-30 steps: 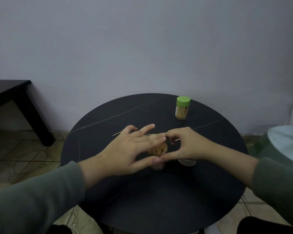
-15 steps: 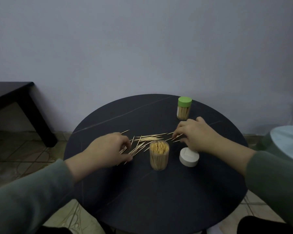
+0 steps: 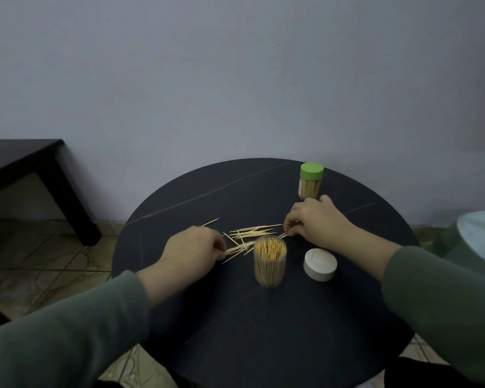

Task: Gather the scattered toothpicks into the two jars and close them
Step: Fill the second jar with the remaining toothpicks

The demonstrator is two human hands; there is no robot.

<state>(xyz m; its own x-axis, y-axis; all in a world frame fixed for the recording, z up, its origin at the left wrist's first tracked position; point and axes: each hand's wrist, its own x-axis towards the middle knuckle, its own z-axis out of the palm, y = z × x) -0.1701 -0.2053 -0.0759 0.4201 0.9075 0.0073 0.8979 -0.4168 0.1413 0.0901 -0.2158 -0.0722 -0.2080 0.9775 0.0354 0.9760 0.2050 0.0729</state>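
The round black table [image 3: 263,331] carries everything. On it, toward the far right, stands a jar with a green lid [image 3: 310,181], already closed and holding toothpicks. Near the middle stands the open jar [image 3: 269,260], packed almost full, and just to its right lies its white lid [image 3: 320,264]. Behind the open jar, the loose toothpicks [image 3: 249,233] lie fanned across the tabletop between the person's two hands.

The left hand [image 3: 192,252] has its fingers curled around the near-left end of the scatter, pinching a small bundle. The right hand [image 3: 315,219] pinches a few sticks at the far-right end, just in front of the green-lidded jar.

The step in hand looks like sweeping the sticks together. It would go best if both hands drew inward so the sticks line up parallel, then lifted them as one bundle. The open jar is light and tall, so a knock could tip it. With so little room left inside, small bundles fed in upright should fit better than one big handful.
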